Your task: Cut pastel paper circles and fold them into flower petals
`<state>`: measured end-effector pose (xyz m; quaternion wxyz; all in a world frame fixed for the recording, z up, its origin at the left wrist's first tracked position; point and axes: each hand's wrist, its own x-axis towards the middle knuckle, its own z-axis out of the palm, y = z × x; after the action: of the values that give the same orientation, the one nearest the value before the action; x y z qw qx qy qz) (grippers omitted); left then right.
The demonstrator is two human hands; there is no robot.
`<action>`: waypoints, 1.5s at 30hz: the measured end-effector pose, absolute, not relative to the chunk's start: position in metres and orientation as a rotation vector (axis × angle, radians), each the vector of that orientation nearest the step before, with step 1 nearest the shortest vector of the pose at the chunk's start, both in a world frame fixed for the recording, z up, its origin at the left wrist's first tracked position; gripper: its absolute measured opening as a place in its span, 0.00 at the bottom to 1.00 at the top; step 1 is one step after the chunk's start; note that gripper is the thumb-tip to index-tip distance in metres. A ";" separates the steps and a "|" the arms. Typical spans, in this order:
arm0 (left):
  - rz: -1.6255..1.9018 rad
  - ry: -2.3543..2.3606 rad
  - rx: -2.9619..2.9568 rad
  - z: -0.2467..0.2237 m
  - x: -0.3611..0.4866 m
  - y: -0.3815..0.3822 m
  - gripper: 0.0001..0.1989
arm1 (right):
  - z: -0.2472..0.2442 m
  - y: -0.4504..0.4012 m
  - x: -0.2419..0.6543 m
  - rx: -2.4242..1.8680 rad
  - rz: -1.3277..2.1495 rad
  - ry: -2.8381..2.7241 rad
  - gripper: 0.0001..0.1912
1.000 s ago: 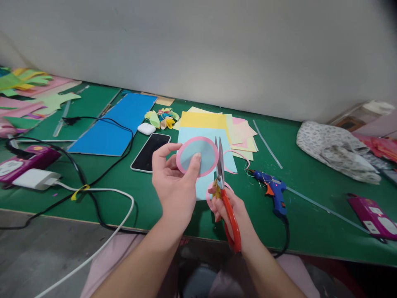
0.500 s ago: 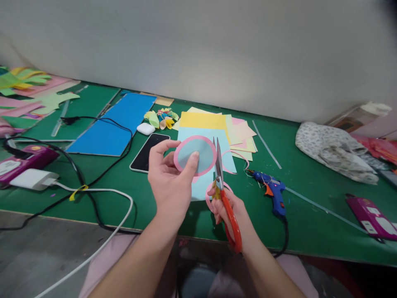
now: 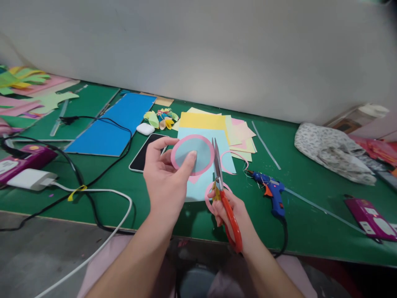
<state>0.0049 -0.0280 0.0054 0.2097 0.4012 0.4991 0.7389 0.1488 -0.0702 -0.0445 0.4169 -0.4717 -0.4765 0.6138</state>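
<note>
My left hand (image 3: 169,178) is closed on a round paper disc (image 3: 198,154), light blue in the middle with a pink rim. The thumb presses on its face and the fingers are behind it. In my right hand (image 3: 232,209) is a pair of scissors (image 3: 228,217) with red-orange handles. Its blades point away from me, slightly parted, right beside the disc's right edge. Below the disc lies a light blue sheet (image 3: 198,192). Thin pink paper rings rest around the scissors, one (image 3: 208,203) partly hidden by my right hand and another (image 3: 235,173) farther right.
A blue glue gun (image 3: 274,192) lies to the right, its cord off the table's front edge. A phone (image 3: 144,155), a white case (image 3: 145,129), small paper petals (image 3: 161,118) and a blue board (image 3: 111,122) are on the left. Cables (image 3: 108,190) cross the left front. Paper sheets (image 3: 203,121) lie behind.
My left hand has shifted slightly left with the disc, widening the small gap to the scissor blades. The scissors have hardly moved.
</note>
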 end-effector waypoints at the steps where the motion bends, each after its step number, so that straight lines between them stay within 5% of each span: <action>1: 2.061 1.397 1.118 0.005 0.004 -0.028 0.19 | -0.045 -0.070 0.149 -1.189 1.535 -1.200 0.29; 45: 2.045 1.127 0.618 -0.004 0.032 -0.031 0.21 | -0.056 -0.080 0.136 -1.136 1.565 -1.213 0.25</action>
<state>0.0325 -0.0314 -0.0044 0.3553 0.2390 0.4361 0.7915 0.1356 -0.0799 -0.0557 0.4165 -0.4525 -0.4830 0.6232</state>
